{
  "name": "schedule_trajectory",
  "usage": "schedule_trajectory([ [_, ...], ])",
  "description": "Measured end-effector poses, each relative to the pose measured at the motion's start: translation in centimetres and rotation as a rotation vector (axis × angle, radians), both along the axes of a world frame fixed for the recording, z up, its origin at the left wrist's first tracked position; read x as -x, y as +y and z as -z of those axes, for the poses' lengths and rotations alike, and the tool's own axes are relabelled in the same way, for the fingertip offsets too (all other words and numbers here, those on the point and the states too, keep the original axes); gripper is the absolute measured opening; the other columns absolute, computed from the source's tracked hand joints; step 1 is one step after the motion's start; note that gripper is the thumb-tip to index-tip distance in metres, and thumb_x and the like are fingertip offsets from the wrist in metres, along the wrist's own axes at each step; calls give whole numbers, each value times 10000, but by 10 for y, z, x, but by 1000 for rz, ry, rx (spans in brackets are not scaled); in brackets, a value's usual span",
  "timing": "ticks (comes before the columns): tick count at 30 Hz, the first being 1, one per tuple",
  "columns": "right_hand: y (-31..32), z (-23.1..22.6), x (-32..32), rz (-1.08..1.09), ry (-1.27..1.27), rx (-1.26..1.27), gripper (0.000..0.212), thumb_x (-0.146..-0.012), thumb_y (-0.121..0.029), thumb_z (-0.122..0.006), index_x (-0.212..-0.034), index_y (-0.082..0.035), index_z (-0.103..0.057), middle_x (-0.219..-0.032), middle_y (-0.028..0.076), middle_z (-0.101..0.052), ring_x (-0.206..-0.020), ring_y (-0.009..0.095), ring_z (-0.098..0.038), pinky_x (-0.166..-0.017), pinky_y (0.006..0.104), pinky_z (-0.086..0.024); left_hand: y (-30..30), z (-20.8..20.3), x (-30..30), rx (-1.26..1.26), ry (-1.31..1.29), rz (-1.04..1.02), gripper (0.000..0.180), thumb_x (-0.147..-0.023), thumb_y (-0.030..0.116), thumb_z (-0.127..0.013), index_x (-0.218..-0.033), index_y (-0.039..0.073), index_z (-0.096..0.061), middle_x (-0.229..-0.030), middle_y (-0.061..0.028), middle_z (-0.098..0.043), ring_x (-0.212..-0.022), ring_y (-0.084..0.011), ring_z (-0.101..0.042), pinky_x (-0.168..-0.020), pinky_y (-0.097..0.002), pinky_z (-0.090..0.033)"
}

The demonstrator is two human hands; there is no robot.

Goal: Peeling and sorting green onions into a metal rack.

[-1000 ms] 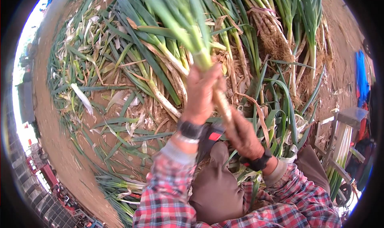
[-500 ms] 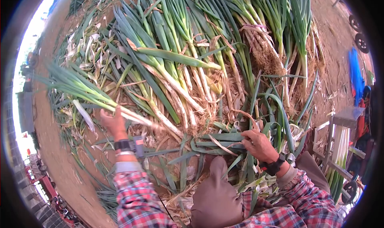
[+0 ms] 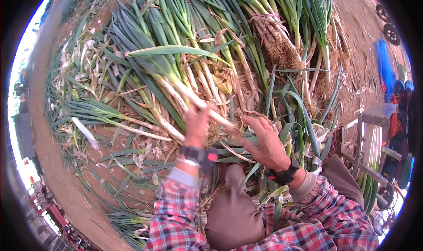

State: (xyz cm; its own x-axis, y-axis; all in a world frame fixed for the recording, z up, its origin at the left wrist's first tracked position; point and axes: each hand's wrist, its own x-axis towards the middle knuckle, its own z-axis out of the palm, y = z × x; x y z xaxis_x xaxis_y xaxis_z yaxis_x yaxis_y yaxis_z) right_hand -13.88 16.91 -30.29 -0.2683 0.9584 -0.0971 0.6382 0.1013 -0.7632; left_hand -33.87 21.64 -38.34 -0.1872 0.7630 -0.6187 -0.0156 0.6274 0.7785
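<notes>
A long green onion (image 3: 183, 89) with a white stalk slants from the pile toward me. My left hand (image 3: 198, 124) is closed round its lower white part. Just beyond the root end, my right hand (image 3: 264, 141) has its thumb and fingers apart. That root end is blurred, and I cannot tell whether the right fingers touch it. Left of my left hand, another green onion (image 3: 139, 131) lies on the litter, leaves toward the far left. More green onions (image 3: 216, 81) lie side by side ahead, roots toward me.
A bundle tied with a pinkish band (image 3: 266, 18) lies at the far right. Stripped leaves (image 3: 88, 70) cover the ground at left and around my knee (image 3: 235, 207). A metal stand (image 3: 379, 114) and a blue sheet (image 3: 385, 70) are at right.
My left hand has let go of the green onion at left, moved right and taken hold of another from the pile. My right hand has shifted slightly left, its fingers stretching out.
</notes>
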Motion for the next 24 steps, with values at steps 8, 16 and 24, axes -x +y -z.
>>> schedule_trajectory([
  [8,-50,-69,-41,-151,182,439,336,-920,-157,-564,-1224,-20,-521,-792,231,-611,-717,371,-626,-656,421,-483,-64,-82,-17,8,-551,56,369,-955,346,-584,-1125,19,-566,-957,-48,-639,-852,-146,-624,-749,-282,-519],
  [16,-134,-154,-85,-215,376,508,390,-939,-182,-592,-1285,-13,-527,-931,112,-645,-835,183,-622,-744,342,-487,-77,-217,-24,-412,-665,-65,226,-926,174,-631,-1111,51,-593,-987,-42,-652,-850,-156,-627,-797,-285,-517],
  [24,-131,-235,-52,19,1042,270,416,-900,-176,-649,-1253,6,-528,-1119,68,-603,-988,165,-585,-851,293,-472,-140,-328,-96,-999,-202,440,300,-899,165,-646,-1143,-2,-592,-1025,-53,-637,-915,-149,-619,-777,-295,-505],
])
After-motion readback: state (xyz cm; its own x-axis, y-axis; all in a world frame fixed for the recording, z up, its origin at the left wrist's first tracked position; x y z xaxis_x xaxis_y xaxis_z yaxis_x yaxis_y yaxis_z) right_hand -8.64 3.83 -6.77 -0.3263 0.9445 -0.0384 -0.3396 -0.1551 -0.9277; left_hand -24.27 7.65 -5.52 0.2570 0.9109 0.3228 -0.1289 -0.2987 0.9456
